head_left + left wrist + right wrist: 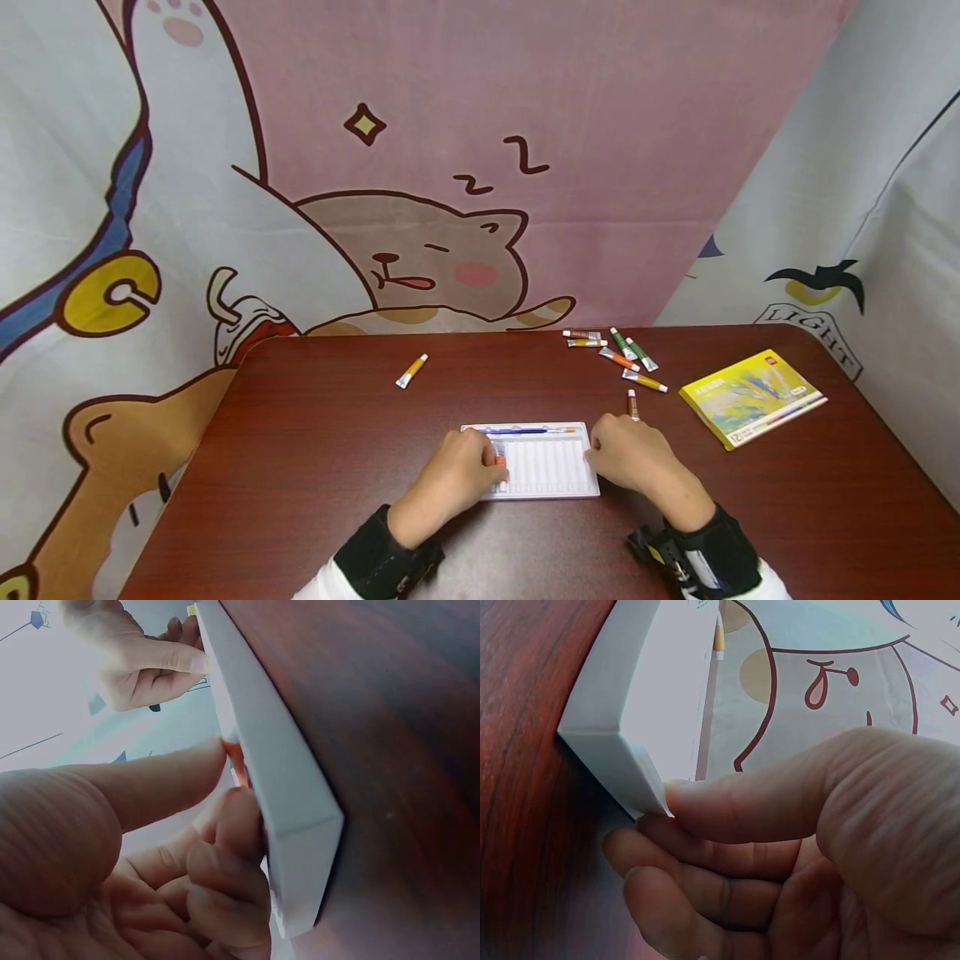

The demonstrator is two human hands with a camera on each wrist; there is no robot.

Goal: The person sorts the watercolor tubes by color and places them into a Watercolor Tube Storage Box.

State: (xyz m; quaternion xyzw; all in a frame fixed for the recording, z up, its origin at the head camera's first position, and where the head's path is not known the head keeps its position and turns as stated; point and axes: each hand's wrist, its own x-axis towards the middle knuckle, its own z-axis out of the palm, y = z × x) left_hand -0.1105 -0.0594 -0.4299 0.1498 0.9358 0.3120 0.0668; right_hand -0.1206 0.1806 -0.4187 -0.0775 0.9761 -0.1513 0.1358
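A white plastic tray (551, 468) with narrow slots lies flat on the table in front of me. My left hand (457, 468) is over its left end and pinches a small orange-marked paint tube (500, 458) between thumb and fingers. In the left wrist view, the tube's orange part (236, 757) shows at the tray's edge, the rest hidden. My right hand (636, 450) grips the tray's right edge; the right wrist view shows the thumb (727, 806) on the rim and fingers curled beneath it. A blue-handled paintbrush (517, 431) lies along the tray's far side.
Behind my right hand lies a brown paint tube (632, 403). Farther back are several more tubes, among them green (642, 354), orange (619, 359) and yellow (645, 382). One yellow tube (412, 372) lies alone at back left. A yellow box (753, 398) sits at the right.
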